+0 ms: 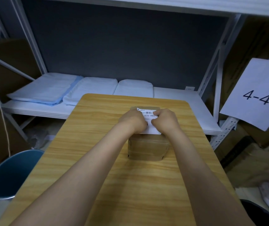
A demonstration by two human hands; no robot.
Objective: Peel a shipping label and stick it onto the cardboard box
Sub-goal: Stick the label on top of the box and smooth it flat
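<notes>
A small brown cardboard box (pixel 148 148) stands near the middle of the wooden table (pixel 98 160). On its top lies a white shipping label (pixel 150 119) with a barcode and the print "070-A80". My left hand (pixel 133 120) is curled over the label's left part, fingers bent onto it. My right hand (pixel 165 120) is curled over the label's right part, thumb and fingers on the paper. Both hands hide much of the label and the box top. Whether the label is stuck down or still held above the box cannot be told.
A blue bin (pixel 11 175) stands on the floor left of the table. Behind the table a white shelf (pixel 179 101) carries folded light-blue and white cloths (pixel 75 89). A sheet marked "4-4" (pixel 257 95) hangs at the right among brown cartons.
</notes>
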